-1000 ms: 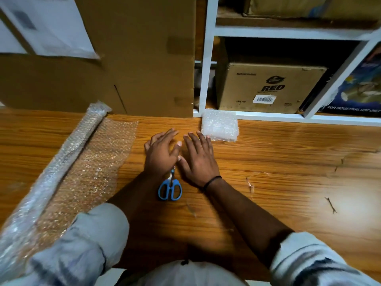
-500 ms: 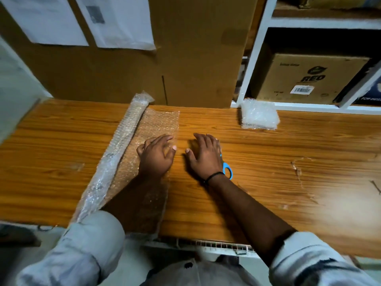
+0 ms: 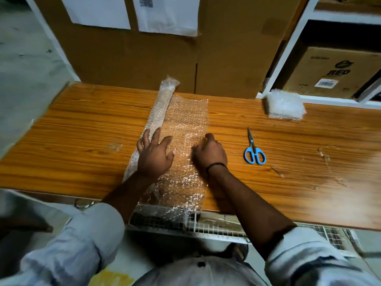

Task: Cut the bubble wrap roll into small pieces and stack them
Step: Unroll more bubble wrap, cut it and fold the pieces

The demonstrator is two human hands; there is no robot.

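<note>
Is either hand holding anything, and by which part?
Right hand seems to pinch the bubble wrap sheet at its right edge; left hand rests spread on the roll, gripping nothing.

dim room | glare on table (image 3: 350, 182) right | blurred, bowed edges

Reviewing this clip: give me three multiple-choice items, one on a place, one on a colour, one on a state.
1. Where do the scissors lie? A) atop the cut pieces B) on the shelf C) on the table, right of the right hand curled at the edge of the bubble wrap sheet
2. Their handles are: A) red B) blue C) black
3. The left hand: A) fingers spread over the bubble wrap roll B) clenched C) holding scissors
Answers: 1 C, they lie untouched on the wood; 2 B, both loops are blue; 3 A, its fingers fan across the roll.
</note>
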